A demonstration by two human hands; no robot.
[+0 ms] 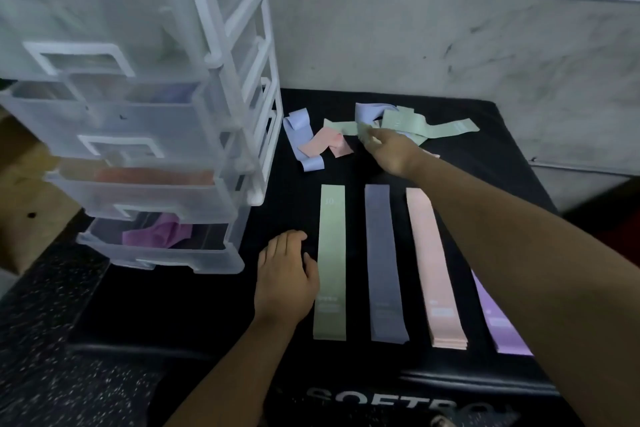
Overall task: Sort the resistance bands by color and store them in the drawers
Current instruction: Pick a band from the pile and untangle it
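Right hand: right hand (pixel 391 149) is stretched out to the far side of the black mat (pixel 194 305), its fingertips pinching the near edge of a loose green band (pixel 401 123).
Loose green band: it lies crumpled in the tangled pile (pixel 346 132), directly under and ahead of the right hand's fingers, overlapping a lavender-blue band (pixel 369 111).
Rest of pile: a second lavender-blue strip (pixel 298 135) and a pink band (pixel 325 146) lie to the left of the right hand, apart from it.
Left hand: left hand (pixel 285 281) rests palm down on the mat, fingers relaxed and holding nothing (its thumb is just beside the long edge of the flat green band).
Sorted row: flat green band (pixel 330 263), grey-blue band (pixel 384 263), flat pink stack (pixel 431 267) and purple band (pixel 498 319) lie side by side, apart from each other, between the two hands; the right forearm crosses over the pink and purple ones.
Drawer unit: translucent drawer unit (pixel 225 55) stands on the mat's left edge, well left of the pile.
Bottom drawer: bottom drawer (pixel 156 256) holds a crumpled purple band (pixel 159 234); the drawer above shows an orange-pink tint through its wall.
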